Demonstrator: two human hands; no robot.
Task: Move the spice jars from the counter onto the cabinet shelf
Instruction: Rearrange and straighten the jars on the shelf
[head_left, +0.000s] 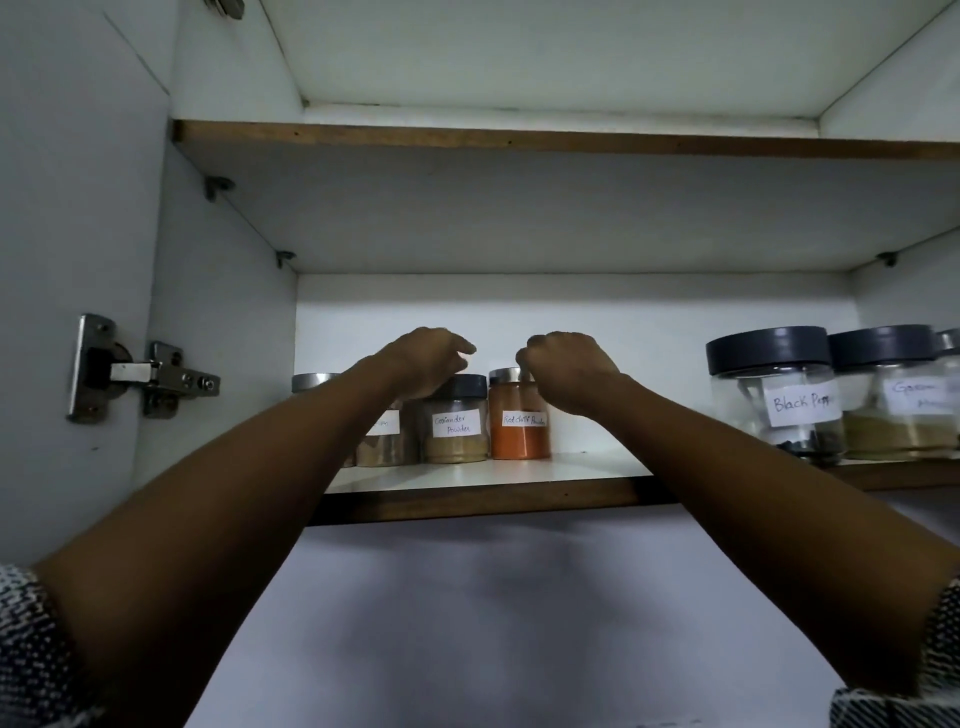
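Several labelled spice jars stand on the lower cabinet shelf (519, 475). The coriander powder jar (456, 434) has a dark lid, and the red chilli powder jar (519, 431) stands just right of it. My left hand (426, 364) hovers over the coriander jar's lid with loosely curled fingers and hides the top of a brown spice jar (387, 441) to the left. My right hand (566, 369) has its fingers curled onto the right side of the red chilli jar's silver lid. Another silver-lidded jar (311, 382) stands partly hidden behind my left forearm.
Two larger jars with dark lids, black pepper (795, 400) and a tan spice jar (898, 405), stand at the shelf's right. An upper shelf (519, 140) sits above. The open cabinet door with its hinge (145, 369) is at the left. Bare shelf lies between the red jar and the pepper jar.
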